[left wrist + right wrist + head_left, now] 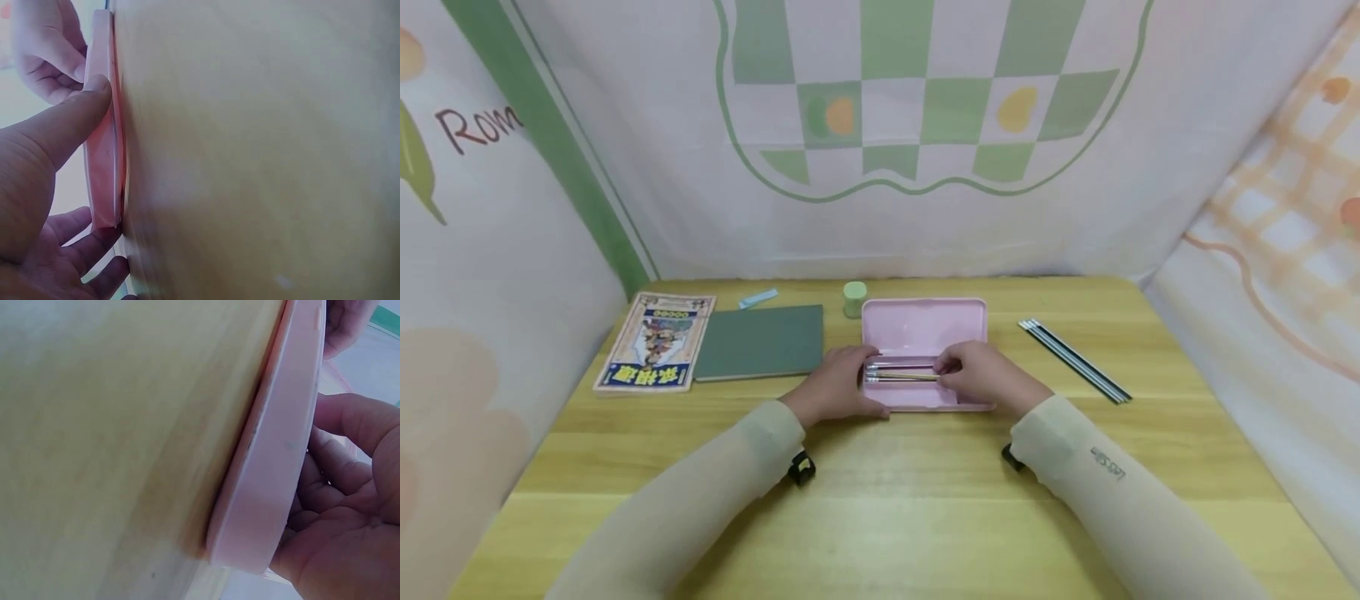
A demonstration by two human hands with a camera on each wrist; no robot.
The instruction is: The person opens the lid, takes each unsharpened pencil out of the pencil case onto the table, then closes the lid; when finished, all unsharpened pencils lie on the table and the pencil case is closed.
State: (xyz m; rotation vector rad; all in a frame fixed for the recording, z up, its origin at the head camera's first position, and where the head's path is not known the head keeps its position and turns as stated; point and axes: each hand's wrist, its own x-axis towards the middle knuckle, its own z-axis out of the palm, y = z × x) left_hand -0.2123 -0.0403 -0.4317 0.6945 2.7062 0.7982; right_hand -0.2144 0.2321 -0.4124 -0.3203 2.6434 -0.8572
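A pink pencil case (925, 325) lies open on the table, its lid tipped back. Several pencils (910, 378), dark red and gold-toned, lie lengthwise inside, ferrule ends to the left. My left hand (837, 387) holds the case's left end. In the left wrist view, its thumb presses the pink front wall (103, 150) and its other fingers spread around the end. Reaching into the case from the right, my right hand (981, 377) pinches the pencils' right ends with thumb and forefinger. The right wrist view shows its curled fingers behind the front wall (275, 456), which hides their tips.
Three or so dark-and-white striped pencils (1075, 361) lie to the right. On the left are a dark green notebook (760, 342) and a colourful booklet (658, 342). A light blue small item (758, 298) and a green container (854, 298) stand toward the back edge.
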